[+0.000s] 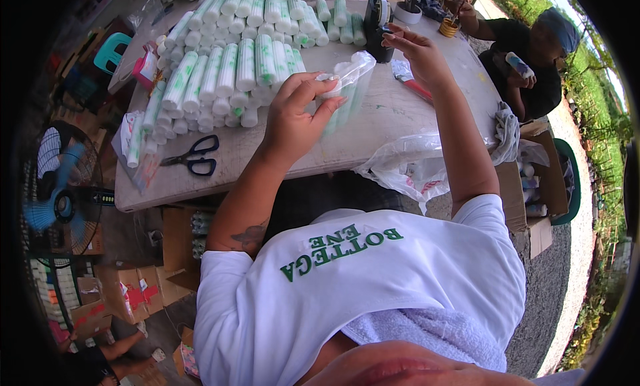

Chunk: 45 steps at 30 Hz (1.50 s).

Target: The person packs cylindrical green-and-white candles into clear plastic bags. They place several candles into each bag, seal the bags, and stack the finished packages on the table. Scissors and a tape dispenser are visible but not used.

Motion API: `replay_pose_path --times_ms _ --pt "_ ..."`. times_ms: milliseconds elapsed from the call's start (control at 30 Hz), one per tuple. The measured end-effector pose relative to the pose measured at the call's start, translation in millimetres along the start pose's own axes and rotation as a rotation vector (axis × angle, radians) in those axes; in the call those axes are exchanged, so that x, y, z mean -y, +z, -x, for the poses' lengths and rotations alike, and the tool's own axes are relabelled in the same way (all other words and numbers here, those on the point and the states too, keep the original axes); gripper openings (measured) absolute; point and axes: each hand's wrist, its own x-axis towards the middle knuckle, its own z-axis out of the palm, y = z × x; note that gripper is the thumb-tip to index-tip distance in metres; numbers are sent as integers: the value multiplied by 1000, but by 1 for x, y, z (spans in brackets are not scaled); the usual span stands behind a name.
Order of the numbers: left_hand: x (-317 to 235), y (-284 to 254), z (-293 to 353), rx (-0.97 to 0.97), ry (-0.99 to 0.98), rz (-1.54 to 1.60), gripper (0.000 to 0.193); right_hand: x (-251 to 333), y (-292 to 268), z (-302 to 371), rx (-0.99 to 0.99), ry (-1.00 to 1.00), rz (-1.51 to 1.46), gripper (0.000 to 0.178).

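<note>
My left hand (293, 113) is closed around the gathered end of a clear plastic bag (357, 66), above the table. Pale green-striped shapes (343, 109) show through the plastic below it, though they are blurred. My right hand (421, 56) is raised beside a black tape dispenser (379, 29), its thumb and forefinger pinched together. Whatever is between those fingertips is too small to make out. To the left of my left hand lies a large stack of white tubes with green markings (227, 73).
The table (267, 156) carries dark-handled scissors (197, 158), a red-handled tool (415, 86) and crumpled plastic (410, 163) at its front edge. At far right sits another person (533, 59). A fan (63, 203) and cardboard boxes (130, 293) stand at left; an open box (543, 173) is at right.
</note>
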Motion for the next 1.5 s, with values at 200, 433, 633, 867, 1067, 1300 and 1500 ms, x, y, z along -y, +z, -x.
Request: replay_pose_path --times_ms 200,433,633,867,1067,1300,1500 --pt "-6 10 -1 -69 77 -88 28 44 50 50 164 -308 606 39" --pt "-5 4 -1 -26 11 -69 30 29 49 56 163 -226 843 42" --pt "1 -1 0 -44 -9 -31 30 -17 -11 -1 163 -144 278 30" --pt "-2 5 -1 -35 -5 -18 30 -58 -36 -99 -286 371 326 74" --pt "2 7 0 -90 49 -36 35 -50 -14 -90 -343 256 181 38" --pt "5 15 -3 -121 97 -24 38 -82 -35 -53 -224 185 580 21" --pt "4 16 1 -170 55 -14 39 -7 0 -4 -40 30 299 23"
